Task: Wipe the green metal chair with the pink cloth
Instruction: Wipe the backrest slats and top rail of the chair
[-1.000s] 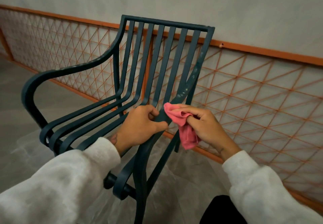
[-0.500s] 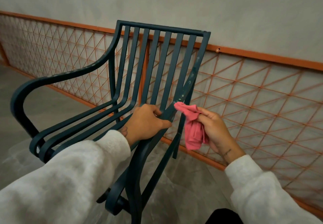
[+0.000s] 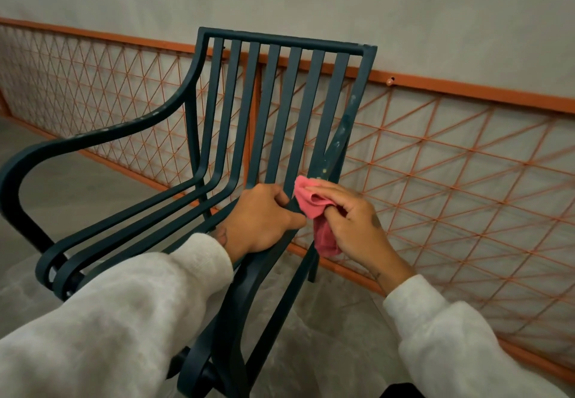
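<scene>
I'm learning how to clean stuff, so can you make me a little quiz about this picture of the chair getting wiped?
1. True or false: the pink cloth is in the right hand.
2. What is the left hand doing? A) gripping the green chair where seat meets back B) resting on the floor C) holding a second cloth
3. Fill in: pale specks show on the chair's right-side ____ bar, above the cloth.

Key
1. True; the fingers pinch it bunched against the bar.
2. A
3. Frame (the outer upright of the backrest).
</scene>
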`<act>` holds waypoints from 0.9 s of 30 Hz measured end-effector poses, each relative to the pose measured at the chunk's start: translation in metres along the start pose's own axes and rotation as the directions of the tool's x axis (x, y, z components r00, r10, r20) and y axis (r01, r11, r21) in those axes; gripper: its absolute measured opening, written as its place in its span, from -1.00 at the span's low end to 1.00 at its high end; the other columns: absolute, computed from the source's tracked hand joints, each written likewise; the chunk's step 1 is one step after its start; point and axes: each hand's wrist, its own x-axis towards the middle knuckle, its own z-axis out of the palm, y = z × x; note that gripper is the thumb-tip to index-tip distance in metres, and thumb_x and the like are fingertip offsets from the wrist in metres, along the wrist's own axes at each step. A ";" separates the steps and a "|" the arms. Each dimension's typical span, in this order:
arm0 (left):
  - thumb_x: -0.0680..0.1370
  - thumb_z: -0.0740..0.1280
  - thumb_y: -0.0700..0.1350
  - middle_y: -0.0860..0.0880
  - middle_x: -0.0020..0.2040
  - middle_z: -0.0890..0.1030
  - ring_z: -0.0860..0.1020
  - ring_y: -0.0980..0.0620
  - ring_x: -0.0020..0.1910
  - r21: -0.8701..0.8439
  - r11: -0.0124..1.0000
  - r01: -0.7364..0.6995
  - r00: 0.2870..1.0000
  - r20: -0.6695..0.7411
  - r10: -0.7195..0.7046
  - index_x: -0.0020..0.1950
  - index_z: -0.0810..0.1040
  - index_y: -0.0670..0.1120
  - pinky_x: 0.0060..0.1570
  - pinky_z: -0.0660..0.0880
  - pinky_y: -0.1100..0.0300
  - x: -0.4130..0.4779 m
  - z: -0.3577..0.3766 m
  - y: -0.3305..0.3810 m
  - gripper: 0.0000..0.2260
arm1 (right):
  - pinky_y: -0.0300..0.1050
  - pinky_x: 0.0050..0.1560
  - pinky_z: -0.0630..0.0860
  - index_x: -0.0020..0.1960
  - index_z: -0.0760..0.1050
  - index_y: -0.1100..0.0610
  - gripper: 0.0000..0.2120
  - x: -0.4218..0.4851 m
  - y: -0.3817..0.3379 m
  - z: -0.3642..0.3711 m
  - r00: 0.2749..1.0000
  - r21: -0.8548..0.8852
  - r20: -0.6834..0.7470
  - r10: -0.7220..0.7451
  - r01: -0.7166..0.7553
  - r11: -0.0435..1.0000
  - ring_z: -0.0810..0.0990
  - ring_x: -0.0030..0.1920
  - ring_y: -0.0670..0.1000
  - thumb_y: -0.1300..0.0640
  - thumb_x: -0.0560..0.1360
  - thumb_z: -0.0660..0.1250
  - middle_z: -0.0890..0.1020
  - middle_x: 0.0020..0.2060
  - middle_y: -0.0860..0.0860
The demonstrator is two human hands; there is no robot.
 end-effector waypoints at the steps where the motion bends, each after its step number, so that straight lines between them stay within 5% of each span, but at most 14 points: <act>1: 0.29 0.53 0.02 0.02 -0.26 0.65 0.62 0.07 -0.29 -0.001 1.000 0.005 1.000 0.006 -0.005 -0.17 0.56 -0.04 -0.42 0.42 0.29 0.000 0.000 0.000 -0.75 | -0.21 0.42 0.33 0.28 0.58 0.01 -0.59 0.003 -0.001 0.001 0.999 -0.002 -0.030 0.014 -0.014 1.000 0.42 0.36 -0.21 0.37 0.58 0.20 0.54 0.32 -0.16; 6: 0.31 0.50 -0.02 0.03 -0.30 0.63 0.56 0.13 -0.37 0.039 0.999 -0.005 0.998 0.061 0.003 -0.19 0.54 -0.04 -0.47 0.43 0.30 0.001 -0.004 0.007 -0.79 | -0.17 0.40 0.37 0.21 0.62 -0.01 -0.59 0.013 -0.011 0.002 1.000 -0.055 -0.020 0.024 -0.025 0.998 0.47 0.30 -0.21 0.37 0.56 0.20 0.59 0.25 -0.17; 10: 0.33 0.50 -0.07 -0.02 -0.28 0.63 0.54 0.10 -0.37 0.049 0.999 -0.002 0.992 0.126 -0.004 -0.22 0.54 -0.09 -0.46 0.42 0.28 0.001 -0.007 0.013 -0.82 | -0.25 0.30 0.43 0.16 0.64 -0.08 -0.59 0.000 -0.009 -0.006 0.994 0.082 0.084 0.063 -0.070 0.994 0.50 0.27 -0.24 0.35 0.56 0.21 0.61 0.21 -0.23; 15: 0.30 0.51 -0.06 -0.11 -0.23 0.69 0.60 0.03 -0.34 0.021 0.999 0.048 0.993 0.105 -0.050 -0.15 0.59 -0.18 -0.44 0.47 0.28 -0.001 -0.007 0.014 -0.75 | -0.13 0.38 0.41 0.17 0.64 0.00 -0.61 0.014 -0.008 -0.008 0.994 -0.007 -0.060 0.095 -0.095 0.995 0.51 0.25 -0.25 0.36 0.56 0.20 0.62 0.20 -0.20; 20: 0.34 0.49 -0.09 -0.16 -0.16 0.68 0.55 0.05 -0.33 -0.017 1.000 0.000 0.994 0.109 0.002 -0.18 0.57 -0.15 -0.38 0.46 0.26 -0.002 -0.006 0.011 -0.82 | -0.10 0.39 0.39 0.21 0.62 -0.03 -0.61 0.005 -0.009 0.004 0.998 -0.030 0.052 0.037 -0.035 0.999 0.48 0.31 -0.20 0.33 0.57 0.20 0.59 0.26 -0.19; 23: 0.34 0.50 -0.07 -0.12 -0.23 0.66 0.53 0.08 -0.37 0.007 1.000 0.002 0.996 0.094 -0.002 -0.16 0.58 -0.17 -0.48 0.44 0.32 0.000 -0.005 0.010 -0.78 | -0.13 0.31 0.45 0.18 0.63 -0.09 -0.60 -0.001 -0.003 -0.006 0.998 0.023 0.053 0.022 -0.023 0.999 0.52 0.27 -0.21 0.31 0.57 0.21 0.61 0.20 -0.24; 27: 0.30 0.50 -0.08 0.01 -0.40 0.61 0.50 0.22 -0.56 -0.017 0.999 0.032 0.996 0.081 -0.030 -0.29 0.57 -0.10 -0.62 0.38 0.41 0.001 -0.006 0.010 -0.84 | -0.13 0.38 0.41 0.19 0.62 -0.06 -0.62 0.017 -0.004 -0.006 0.999 -0.141 -0.041 0.015 -0.021 0.990 0.50 0.25 -0.24 0.31 0.57 0.20 0.60 0.21 -0.20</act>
